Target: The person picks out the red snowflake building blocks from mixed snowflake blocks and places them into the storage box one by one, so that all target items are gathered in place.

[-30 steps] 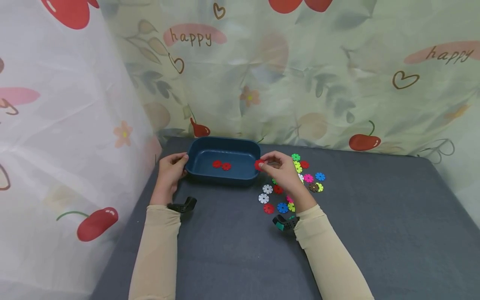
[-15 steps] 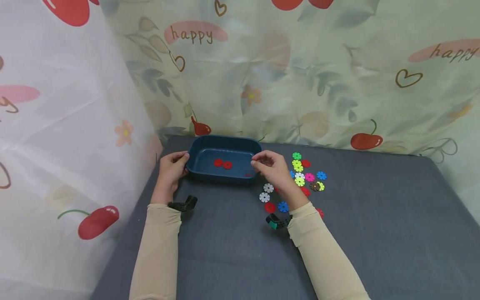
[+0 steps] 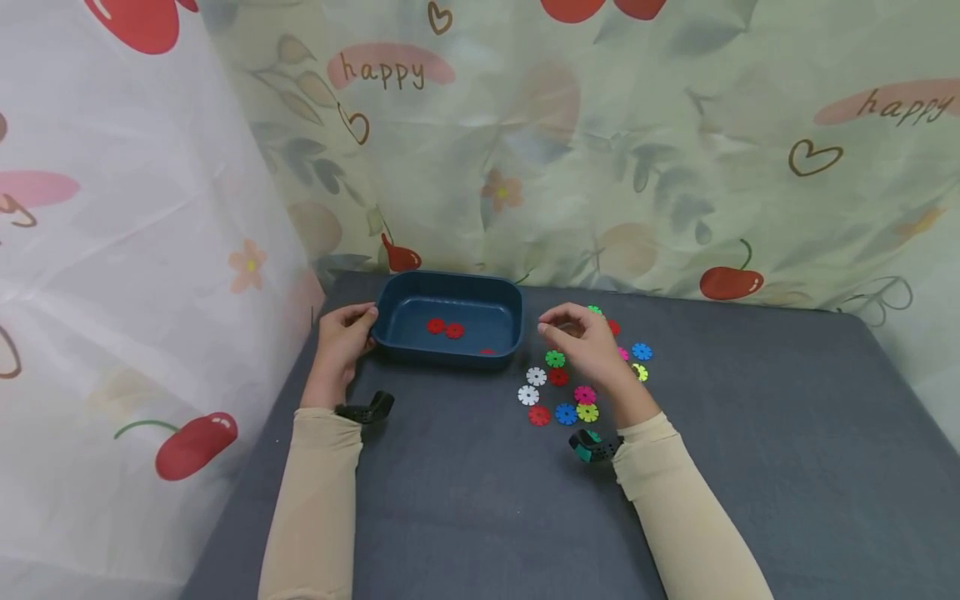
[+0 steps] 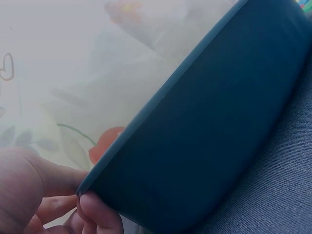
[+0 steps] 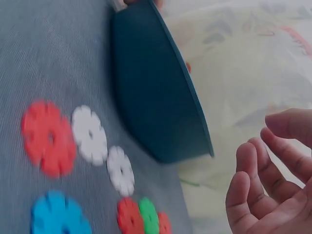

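My left hand (image 3: 341, 350) pinches the left rim of a dark blue rectangular tub (image 3: 427, 358), thumb on top and fingers beneath the edge, as the left wrist view shows. Inside the tub lie a red notched disc (image 3: 436, 326), a second red disc (image 3: 454, 331) touching it, and a thin red sliver of another (image 3: 487, 352) by the front wall. To the right of the tub, my right hand (image 3: 588, 342) hovers over the loose discs with nothing in its fingers. In the right wrist view its fingers (image 5: 247, 158) are loosely bent and apart.
Several notched plastic discs lie scattered right of the tub, among them a white disc (image 3: 528, 396), a blue disc (image 3: 566, 414) and a green disc (image 3: 555, 358). My right hand hides some. A patterned cloth (image 3: 637, 167) hangs behind the grey table (image 3: 450, 500).
My right hand brought a red disc to the tub's right end, let it drop inside, then drew back to the right over the loose discs. The left hand kept its hold.
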A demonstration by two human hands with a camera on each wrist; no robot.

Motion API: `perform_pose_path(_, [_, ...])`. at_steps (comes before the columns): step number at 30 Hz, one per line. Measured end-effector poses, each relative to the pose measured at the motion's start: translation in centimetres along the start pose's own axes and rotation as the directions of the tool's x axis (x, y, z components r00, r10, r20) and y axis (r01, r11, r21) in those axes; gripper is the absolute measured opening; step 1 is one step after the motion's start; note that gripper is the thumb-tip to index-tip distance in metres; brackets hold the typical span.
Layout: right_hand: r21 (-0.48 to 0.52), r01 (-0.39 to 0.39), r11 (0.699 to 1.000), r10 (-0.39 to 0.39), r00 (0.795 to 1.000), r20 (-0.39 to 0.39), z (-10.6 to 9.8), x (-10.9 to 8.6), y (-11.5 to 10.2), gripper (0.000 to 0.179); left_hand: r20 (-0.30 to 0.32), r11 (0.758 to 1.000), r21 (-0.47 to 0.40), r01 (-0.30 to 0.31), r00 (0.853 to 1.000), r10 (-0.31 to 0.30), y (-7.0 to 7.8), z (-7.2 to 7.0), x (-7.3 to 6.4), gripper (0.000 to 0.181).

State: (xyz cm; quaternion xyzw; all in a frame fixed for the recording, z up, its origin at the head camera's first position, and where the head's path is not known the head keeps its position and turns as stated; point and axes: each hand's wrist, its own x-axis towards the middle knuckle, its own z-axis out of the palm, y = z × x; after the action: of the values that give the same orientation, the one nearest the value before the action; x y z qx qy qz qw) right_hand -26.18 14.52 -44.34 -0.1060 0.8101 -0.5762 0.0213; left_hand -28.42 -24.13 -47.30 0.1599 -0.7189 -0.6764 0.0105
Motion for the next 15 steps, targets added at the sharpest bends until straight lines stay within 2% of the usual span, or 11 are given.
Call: perform_pose_path(15, [-0.172, -0.055, 0.984, 0.058, 0.998, 0.013, -5.2, -4.3, 2.0, 0.035, 0.004, 1.0, -0.001, -0.015, 1.0, 0.015, 0.0, 0.1, -0.2, 0.041])
